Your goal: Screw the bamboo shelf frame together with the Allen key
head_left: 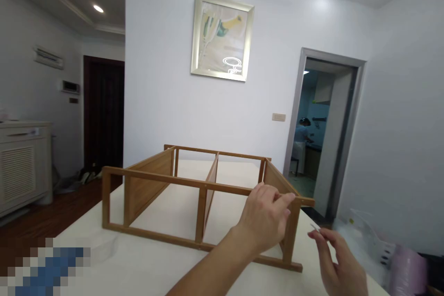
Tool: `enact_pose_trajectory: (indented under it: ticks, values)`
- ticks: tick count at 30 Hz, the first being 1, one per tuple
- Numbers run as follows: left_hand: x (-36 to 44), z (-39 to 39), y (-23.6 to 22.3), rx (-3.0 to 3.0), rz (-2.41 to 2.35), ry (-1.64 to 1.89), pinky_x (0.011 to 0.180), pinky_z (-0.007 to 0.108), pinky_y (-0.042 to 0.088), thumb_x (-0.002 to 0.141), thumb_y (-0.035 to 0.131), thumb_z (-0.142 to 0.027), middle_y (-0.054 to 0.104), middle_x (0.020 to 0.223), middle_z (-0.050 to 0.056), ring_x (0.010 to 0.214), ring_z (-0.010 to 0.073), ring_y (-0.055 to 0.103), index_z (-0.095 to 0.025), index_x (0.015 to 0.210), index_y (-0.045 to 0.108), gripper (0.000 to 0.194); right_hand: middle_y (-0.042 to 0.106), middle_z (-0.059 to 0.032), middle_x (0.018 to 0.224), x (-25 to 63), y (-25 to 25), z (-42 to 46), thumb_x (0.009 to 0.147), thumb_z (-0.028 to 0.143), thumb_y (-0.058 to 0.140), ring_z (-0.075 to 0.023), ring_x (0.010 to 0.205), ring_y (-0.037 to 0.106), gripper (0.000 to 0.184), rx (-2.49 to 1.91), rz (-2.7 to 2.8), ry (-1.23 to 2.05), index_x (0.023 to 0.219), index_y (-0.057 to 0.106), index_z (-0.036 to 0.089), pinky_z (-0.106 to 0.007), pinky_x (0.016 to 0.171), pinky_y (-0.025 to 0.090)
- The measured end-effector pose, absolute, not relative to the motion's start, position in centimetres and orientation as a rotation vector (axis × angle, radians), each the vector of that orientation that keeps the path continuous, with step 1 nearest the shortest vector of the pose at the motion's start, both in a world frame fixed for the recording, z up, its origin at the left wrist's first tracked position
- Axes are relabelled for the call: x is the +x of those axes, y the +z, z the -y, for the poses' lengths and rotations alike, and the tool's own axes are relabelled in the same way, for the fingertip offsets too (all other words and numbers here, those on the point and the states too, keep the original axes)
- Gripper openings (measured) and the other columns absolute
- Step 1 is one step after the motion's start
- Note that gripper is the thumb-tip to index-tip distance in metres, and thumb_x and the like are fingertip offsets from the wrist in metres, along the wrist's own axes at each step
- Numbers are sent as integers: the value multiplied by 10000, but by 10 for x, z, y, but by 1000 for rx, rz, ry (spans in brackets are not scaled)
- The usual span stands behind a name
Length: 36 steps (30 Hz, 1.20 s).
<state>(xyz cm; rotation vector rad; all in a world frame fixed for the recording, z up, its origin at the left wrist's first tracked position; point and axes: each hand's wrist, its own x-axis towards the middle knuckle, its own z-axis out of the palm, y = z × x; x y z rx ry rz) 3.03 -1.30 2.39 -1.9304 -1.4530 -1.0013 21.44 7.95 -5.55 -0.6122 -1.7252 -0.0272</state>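
Note:
A brown wooden shelf unit with slatted rails and inner panels lies on its side across the white table. My left hand rests over its upper front rail near the right corner. Its fingers curl over the wood, and the index finger and thumb reach toward the corner joint. To the right of that corner, my right hand is closed in a pinch, apart from the shelf. Between its thumb and index finger sticks out a small thin light-coloured rod, too small to tell its exact kind.
The white table carries the shelf. Right of it on the floor are a white plastic container and a pink wrapped bundle. A pale cabinet stands at left. Through the doorway, a person stands at a counter.

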Motion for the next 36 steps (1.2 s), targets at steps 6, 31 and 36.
enact_pose_trajectory:
  ticks: [6, 31, 36]
  values:
    - [-49, 92, -36, -1763, 1568, -978, 797, 369, 461, 916, 466, -204, 625, 850, 58, 829, 192, 566, -212, 1104, 628, 248, 609, -144, 1148, 178, -119, -84, 797, 630, 580, -315, 1050, 629, 422, -718, 1885, 365, 759, 738, 240, -285, 497, 555]
    - [-193, 151, -135, -1485, 2475, -385, 933, 376, 411, 955, 478, -331, 653, 982, 89, 997, 237, 597, -160, 937, 661, 251, 543, -88, 772, 168, -135, -114, 795, 678, 439, -279, 752, 587, 553, -1004, 1854, 273, 787, 704, 192, -424, 697, 483]
    - [-187, 150, -145, -1564, 2341, -409, 865, 346, 418, 978, 430, -309, 639, 964, 58, 922, 213, 596, -183, 937, 646, 253, 565, -133, 899, 175, -136, -116, 863, 681, 380, -309, 913, 571, 603, -978, 1733, 121, 827, 698, 170, -468, 802, 488]
